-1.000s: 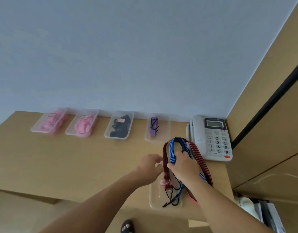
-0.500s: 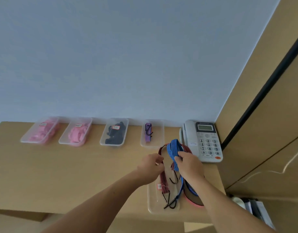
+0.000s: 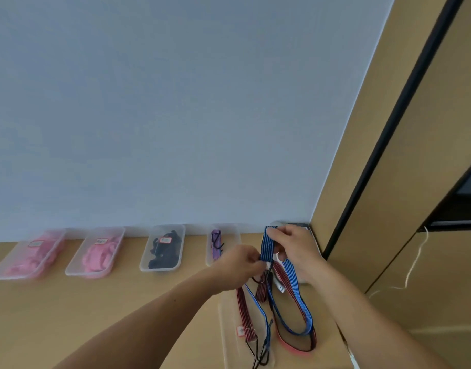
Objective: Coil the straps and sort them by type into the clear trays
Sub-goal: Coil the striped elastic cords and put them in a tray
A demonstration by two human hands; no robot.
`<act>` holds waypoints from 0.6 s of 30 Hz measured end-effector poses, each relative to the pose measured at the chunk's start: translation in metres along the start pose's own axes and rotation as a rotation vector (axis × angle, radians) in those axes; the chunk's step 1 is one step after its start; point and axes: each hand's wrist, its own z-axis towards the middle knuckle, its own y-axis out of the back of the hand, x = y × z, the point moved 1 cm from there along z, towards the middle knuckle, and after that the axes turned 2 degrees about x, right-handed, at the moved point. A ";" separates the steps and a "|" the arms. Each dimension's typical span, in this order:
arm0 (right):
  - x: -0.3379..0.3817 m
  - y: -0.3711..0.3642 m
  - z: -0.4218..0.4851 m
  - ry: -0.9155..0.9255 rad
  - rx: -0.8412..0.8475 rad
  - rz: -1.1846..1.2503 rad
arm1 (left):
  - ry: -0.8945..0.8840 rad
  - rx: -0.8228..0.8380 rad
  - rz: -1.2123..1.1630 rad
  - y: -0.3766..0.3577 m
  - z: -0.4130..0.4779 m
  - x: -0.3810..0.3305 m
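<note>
A blue striped elastic strap (image 3: 267,243) was held raised above the right end of the pale wooden bench (image 3: 96,302), doubled into a short flat fold. The top of the fold was gripped by the curled fingers (image 3: 278,231) of the right hand (image 3: 292,249), and its lower end was pinched between thumb and fingertips of the left hand (image 3: 239,265). This two-point hold was judged to keep the first turns flat while more length was wound on. The rest of the strap was left trailing in a long loop over the near clear plastic tray (image 3: 223,328) and the bench to its right. There it was tangled with a red-and-black striped strap (image 3: 243,312), which was judged the main hindrance to coiling. Along the far edge four more clear trays were lined up, from left to right: a first pink-strap tray (image 3: 16,275), a second pink-strap tray (image 3: 88,274), a black-strap tray (image 3: 159,269) and a purple-strap tray (image 3: 229,243), the last just left of the hands. An object behind the right hand was too hidden to be identified.
</note>
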 end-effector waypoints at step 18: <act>0.051 0.016 -0.024 0.441 0.184 0.197 | -0.307 0.032 -0.477 0.064 -0.010 -0.104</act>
